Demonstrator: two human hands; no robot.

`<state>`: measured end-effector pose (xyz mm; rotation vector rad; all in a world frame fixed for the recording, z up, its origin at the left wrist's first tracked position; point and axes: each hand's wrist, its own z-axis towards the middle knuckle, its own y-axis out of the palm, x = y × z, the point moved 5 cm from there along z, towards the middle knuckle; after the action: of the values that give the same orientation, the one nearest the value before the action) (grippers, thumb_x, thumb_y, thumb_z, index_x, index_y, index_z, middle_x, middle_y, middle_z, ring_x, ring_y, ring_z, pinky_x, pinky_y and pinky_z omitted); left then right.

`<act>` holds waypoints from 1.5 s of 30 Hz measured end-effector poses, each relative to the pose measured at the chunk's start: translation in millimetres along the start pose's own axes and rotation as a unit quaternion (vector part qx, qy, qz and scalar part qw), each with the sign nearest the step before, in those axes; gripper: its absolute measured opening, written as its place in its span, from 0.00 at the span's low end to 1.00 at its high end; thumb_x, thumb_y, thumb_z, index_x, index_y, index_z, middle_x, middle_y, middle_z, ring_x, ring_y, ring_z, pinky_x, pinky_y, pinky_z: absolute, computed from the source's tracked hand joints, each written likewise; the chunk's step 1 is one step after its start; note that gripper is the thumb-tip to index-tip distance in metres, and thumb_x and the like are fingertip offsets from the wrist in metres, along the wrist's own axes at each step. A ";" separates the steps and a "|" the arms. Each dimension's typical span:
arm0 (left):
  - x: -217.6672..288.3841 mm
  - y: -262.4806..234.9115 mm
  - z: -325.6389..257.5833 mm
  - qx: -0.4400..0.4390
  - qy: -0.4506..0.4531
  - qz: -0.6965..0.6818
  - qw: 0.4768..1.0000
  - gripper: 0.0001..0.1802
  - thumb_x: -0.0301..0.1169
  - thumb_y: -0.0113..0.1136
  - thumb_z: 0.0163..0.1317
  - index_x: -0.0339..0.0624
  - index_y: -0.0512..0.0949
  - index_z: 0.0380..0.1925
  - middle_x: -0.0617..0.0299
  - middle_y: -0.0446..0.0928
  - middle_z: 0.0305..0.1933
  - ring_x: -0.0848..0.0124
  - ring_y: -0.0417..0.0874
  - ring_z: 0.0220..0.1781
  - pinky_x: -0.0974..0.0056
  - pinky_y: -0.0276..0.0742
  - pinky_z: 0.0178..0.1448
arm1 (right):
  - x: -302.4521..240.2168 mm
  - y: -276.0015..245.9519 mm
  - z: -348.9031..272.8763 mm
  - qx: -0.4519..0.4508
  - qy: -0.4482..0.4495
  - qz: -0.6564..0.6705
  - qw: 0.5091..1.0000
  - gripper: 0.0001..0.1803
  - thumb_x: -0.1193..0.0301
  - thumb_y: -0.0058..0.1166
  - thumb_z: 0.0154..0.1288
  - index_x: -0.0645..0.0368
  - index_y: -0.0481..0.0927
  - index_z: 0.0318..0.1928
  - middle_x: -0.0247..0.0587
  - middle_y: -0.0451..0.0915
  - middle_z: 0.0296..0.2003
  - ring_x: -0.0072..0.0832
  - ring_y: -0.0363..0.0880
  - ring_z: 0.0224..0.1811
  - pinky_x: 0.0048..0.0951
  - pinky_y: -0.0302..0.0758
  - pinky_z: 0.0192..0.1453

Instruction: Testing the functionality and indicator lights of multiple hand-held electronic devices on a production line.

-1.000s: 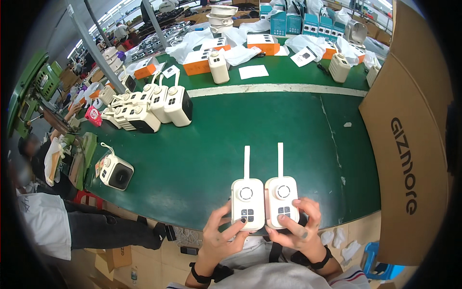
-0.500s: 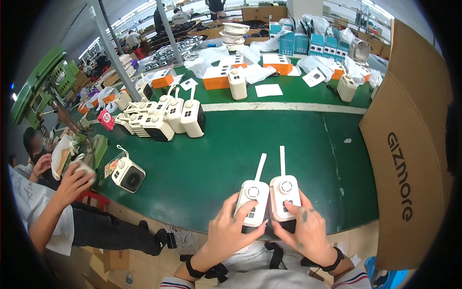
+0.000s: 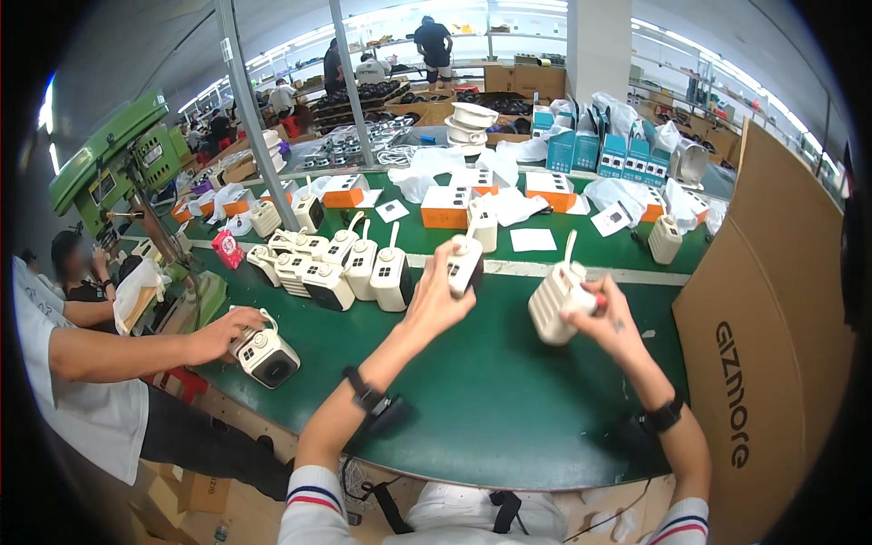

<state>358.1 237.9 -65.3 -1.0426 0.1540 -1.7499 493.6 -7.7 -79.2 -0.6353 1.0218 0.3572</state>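
Left hand (image 3: 436,298) and right hand (image 3: 612,322) hold cream devices (image 3: 549,307) (over a green table (image 3: 490,400)).

Black wristbands (image 3: 364,391), striped white sleeves (image 3: 314,504)

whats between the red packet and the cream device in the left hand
In the head view, a cluster of cream devices on the green table lies between the red packet and the held device in the left hand.
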 end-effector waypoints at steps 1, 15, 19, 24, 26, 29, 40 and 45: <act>-9.1 7.3 19.2 0.032 0.040 0.053 0.997 0.40 0.24 0.63 0.49 0.50 0.55 0.61 0.36 0.65 0.56 0.39 0.76 0.51 0.46 0.77 0.53 | 1.5 -4.9 20.7 0.024 -0.043 -0.010 0.999 0.29 0.61 0.70 0.50 0.65 0.69 0.45 0.52 0.79 0.41 0.30 0.77 0.43 0.32 0.75 0.48; -131.4 67.7 94.0 0.166 -0.082 0.063 0.981 0.29 0.31 0.74 0.47 0.40 0.66 0.45 0.45 0.78 0.44 0.44 0.80 0.46 0.50 0.77 0.49 | 125.5 -16.5 155.3 0.131 -0.099 -0.265 0.950 0.27 0.65 0.63 0.54 0.55 0.69 0.53 0.60 0.77 0.45 0.58 0.77 0.46 0.48 0.75 0.48; -132.0 67.4 91.3 0.189 -0.027 0.073 0.979 0.25 0.34 0.75 0.47 0.37 0.70 0.39 0.46 0.79 0.44 0.46 0.80 0.46 0.52 0.77 0.48 | 131.8 -17.3 155.3 0.156 -0.109 -0.282 0.940 0.26 0.67 0.61 0.55 0.51 0.68 0.54 0.63 0.75 0.49 0.59 0.73 0.54 0.50 0.73 0.53; -132.5 74.1 96.2 0.164 -0.032 0.081 0.983 0.26 0.35 0.76 0.46 0.36 0.70 0.39 0.47 0.81 0.44 0.47 0.81 0.46 0.52 0.78 0.49 | 138.8 -20.3 153.6 0.164 -0.123 -0.284 0.937 0.26 0.68 0.62 0.54 0.50 0.70 0.54 0.64 0.76 0.49 0.58 0.71 0.58 0.50 0.73 0.54; -133.7 77.8 94.8 0.164 -0.037 0.078 0.983 0.27 0.35 0.76 0.46 0.37 0.69 0.38 0.47 0.81 0.44 0.47 0.81 0.46 0.51 0.78 0.48 | 142.8 -22.3 150.9 0.168 -0.119 -0.281 0.937 0.25 0.68 0.62 0.54 0.51 0.70 0.53 0.63 0.76 0.49 0.57 0.71 0.58 0.49 0.73 0.54; -133.9 80.1 95.9 0.164 -0.040 0.077 0.983 0.28 0.35 0.77 0.44 0.37 0.68 0.37 0.48 0.81 0.42 0.47 0.82 0.46 0.51 0.78 0.48 | 142.1 -22.2 149.0 0.180 -0.120 -0.279 0.936 0.25 0.68 0.62 0.53 0.51 0.71 0.52 0.61 0.77 0.49 0.55 0.71 0.59 0.48 0.73 0.55; -121.1 87.1 102.3 0.099 -0.091 0.143 0.981 0.28 0.42 0.76 0.46 0.39 0.70 0.38 0.52 0.81 0.44 0.49 0.82 0.46 0.50 0.78 0.46 | 151.7 -31.5 144.6 0.202 -0.109 -0.267 0.936 0.24 0.68 0.62 0.53 0.54 0.72 0.51 0.58 0.76 0.51 0.55 0.72 0.57 0.47 0.73 0.55; -118.7 89.5 104.3 0.096 -0.097 0.147 0.980 0.28 0.42 0.76 0.45 0.39 0.71 0.38 0.53 0.81 0.43 0.51 0.82 0.45 0.50 0.79 0.44 | 156.2 -35.1 145.0 0.211 -0.121 -0.261 0.934 0.24 0.68 0.62 0.53 0.55 0.72 0.51 0.56 0.75 0.52 0.55 0.74 0.54 0.46 0.73 0.54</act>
<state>503.7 332.8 -118.0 -0.9883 0.0135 -1.3597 687.0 56.1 -151.2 -0.4343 0.6289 -0.2469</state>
